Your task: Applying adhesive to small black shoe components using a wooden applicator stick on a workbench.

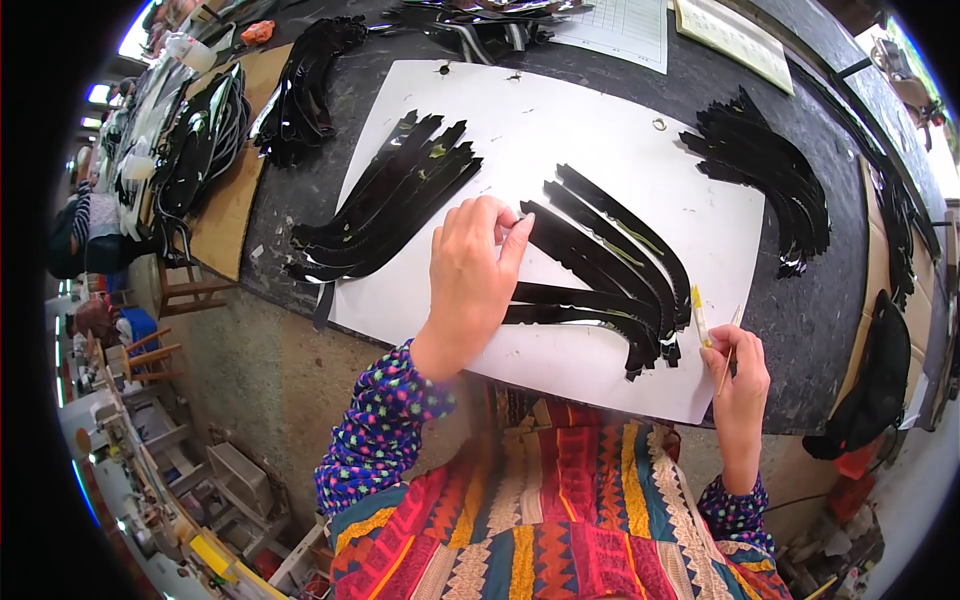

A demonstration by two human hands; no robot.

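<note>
Several glossy black curved strips [640,250] lie fanned out on a white board [560,110]. My left hand [468,275] is over the board, thumb and fingertips pinched together at the far left end of one black strip [565,245]. Close to the board's right front edge, my right hand [738,380] is closed around a thin wooden stick [728,360]. A narrow yellow piece [698,308] also sticks out from its fingertips, beside the strips' near ends; what it is, I cannot tell.
Another fan of black strips [395,205] lies at the board's left. Bundles of black strips rest on the dark table at right [775,180] and far left [305,90]. A printed sheet [620,35] and an open notebook [735,40] lie at the back. A wooden stool [190,290] stands left.
</note>
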